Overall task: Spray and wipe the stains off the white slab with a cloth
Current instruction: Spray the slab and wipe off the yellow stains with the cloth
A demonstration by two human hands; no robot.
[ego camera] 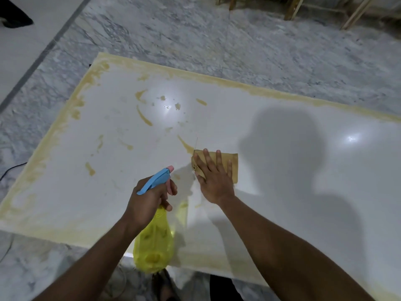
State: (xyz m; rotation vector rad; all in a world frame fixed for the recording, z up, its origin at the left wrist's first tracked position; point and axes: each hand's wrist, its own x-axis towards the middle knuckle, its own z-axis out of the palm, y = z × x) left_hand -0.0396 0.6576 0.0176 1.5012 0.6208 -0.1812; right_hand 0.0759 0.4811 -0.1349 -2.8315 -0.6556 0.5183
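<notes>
A large white slab (282, 192) lies flat on the floor. Yellowish-brown stains (143, 115) streak its left half and run along its edges. My left hand (149, 197) grips a yellow spray bottle (154, 242) by its blue and pink trigger head, nozzle pointing toward the cloth. My right hand (213, 178) presses flat, fingers spread, on a folded tan cloth (233, 165) lying on the slab near its middle, just below a stain streak (186, 144).
Grey marble floor (195, 35) surrounds the slab. Wooden legs (293, 7) stand at the far right. A dark cable (10, 169) lies by the slab's left edge. My feet (165, 285) show at the near edge. Lamp glare marks the slab.
</notes>
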